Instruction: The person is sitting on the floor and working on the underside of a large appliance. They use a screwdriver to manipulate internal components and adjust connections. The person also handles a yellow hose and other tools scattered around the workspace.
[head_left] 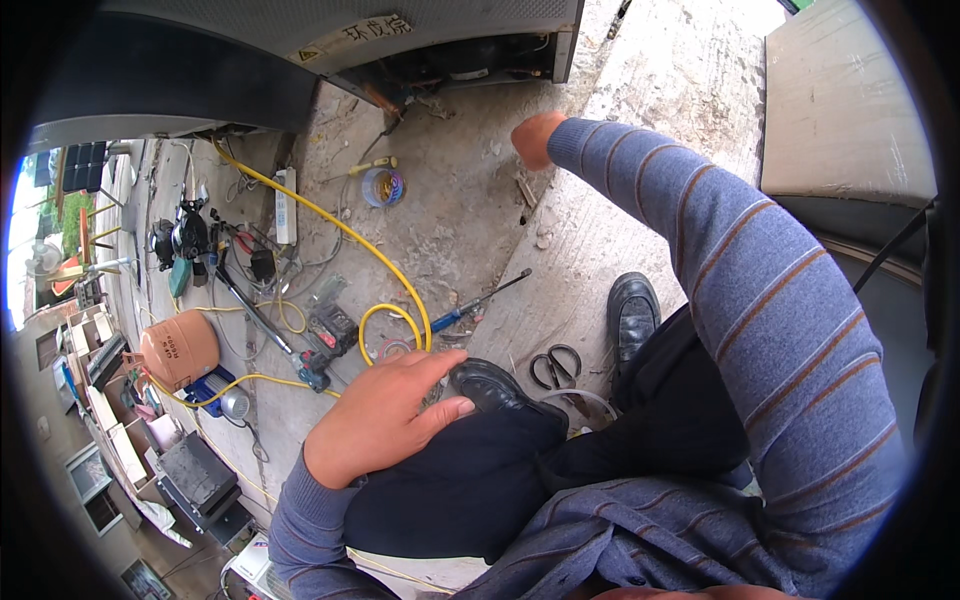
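Observation:
My left hand [385, 412] is over my left knee, palm down, its fingers stretched out and holding nothing. A yellow hose [385, 255] loops on the floor just beyond it. My right arm reaches forward, and my right hand [537, 140] looks curled into a fist over the concrete, short of the appliance's open lower bay [460, 72]. Whatever it may hold is hidden. A blue-handled screwdriver [480, 302] and black-handled scissors [555, 368] lie on the floor between my hands. Beyond them are a roll of tape [383, 187] and a yellow-handled screwdriver [372, 166].
A large dark appliance [200, 65] spans the far side. To the left are a white power strip [286, 205], a pressure gauge set [185, 235], a cordless power tool [318, 365], an orange-pink gas cylinder [180, 348] and a blue pump [218, 392]. A pale panel [845, 105] stands at right.

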